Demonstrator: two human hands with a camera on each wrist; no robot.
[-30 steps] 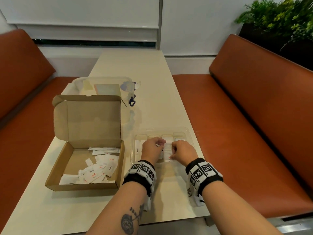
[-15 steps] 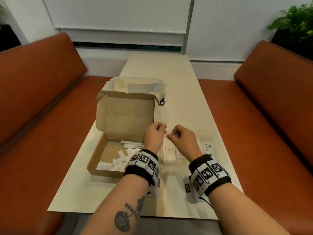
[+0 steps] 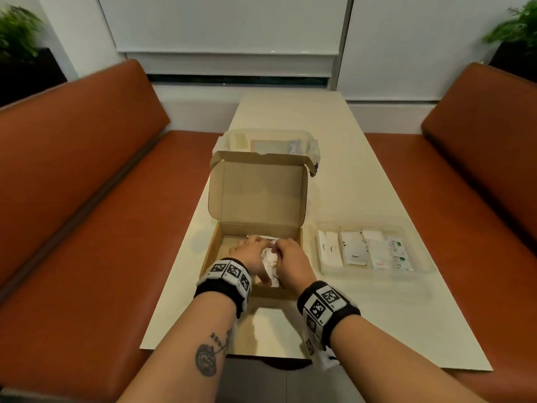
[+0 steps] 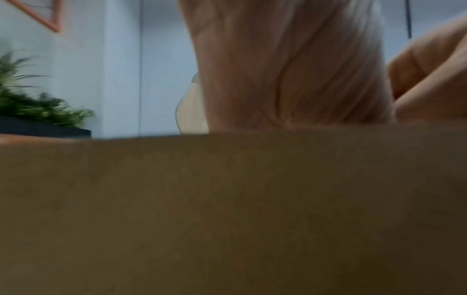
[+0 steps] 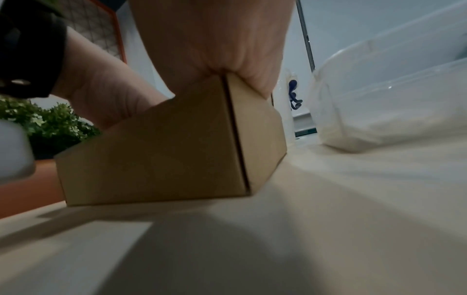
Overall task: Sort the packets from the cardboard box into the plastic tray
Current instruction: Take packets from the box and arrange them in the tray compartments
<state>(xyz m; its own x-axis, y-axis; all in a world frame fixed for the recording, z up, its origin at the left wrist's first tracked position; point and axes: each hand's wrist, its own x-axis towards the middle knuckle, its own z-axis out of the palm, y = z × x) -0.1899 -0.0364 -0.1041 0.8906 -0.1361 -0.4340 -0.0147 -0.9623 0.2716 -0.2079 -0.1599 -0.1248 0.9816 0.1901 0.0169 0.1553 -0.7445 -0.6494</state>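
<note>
Benches: two orange-brown upholstered benches [image 3: 87, 199] flank the table, one on each side
Table: a long cream table [image 3: 363, 286] carries all the task's things
Cardboard box: an open cardboard box [image 3: 258, 196] stands on the near left part of the table, its lid upright at the far side
Clear container: a clear plastic container [image 3: 270, 142] sits just behind the box lid
Plastic tray: a clear, divided plastic tray [image 3: 418, 267] lies to the right of the box, apart from it; white sachets [image 3: 353, 251] lie in rows in its compartments, green-printed Stevia ones at the right end
Left hand: the left hand [image 3: 251, 254] is inside the box, fingers down on the loose packets; whether it grips one cannot be told
Right hand: the right hand [image 3: 289, 261] is inside the box beside the left, fingers curled over the pile; its hold cannot be told
Packets: crumpled white packets [image 3: 268, 261] show between the two hands on the box floor
</note>
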